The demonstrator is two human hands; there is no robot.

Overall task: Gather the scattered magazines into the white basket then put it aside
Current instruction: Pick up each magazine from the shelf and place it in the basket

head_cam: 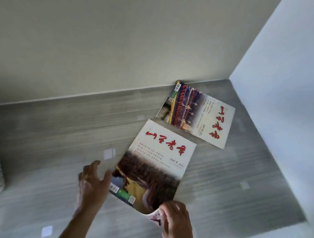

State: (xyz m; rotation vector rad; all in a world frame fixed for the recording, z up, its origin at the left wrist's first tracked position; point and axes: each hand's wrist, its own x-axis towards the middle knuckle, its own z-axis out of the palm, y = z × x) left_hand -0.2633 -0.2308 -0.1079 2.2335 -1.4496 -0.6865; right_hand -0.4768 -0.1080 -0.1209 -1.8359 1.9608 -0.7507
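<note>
Right hand (174, 222) pinches near magazine's (156, 163) corner — left hand (92, 184) spread at its edge.

Reaching forward from the lower left, bare left forearm angling up to the left hand (93, 182), fingers spreading loosely, thumb pressing against the near magazine's left edge. Coming in from the bottom edge, right hand (175, 222) curling its fingers (164, 217) over that magazine's near corner, pinching it, back of the hand facing up.
</note>
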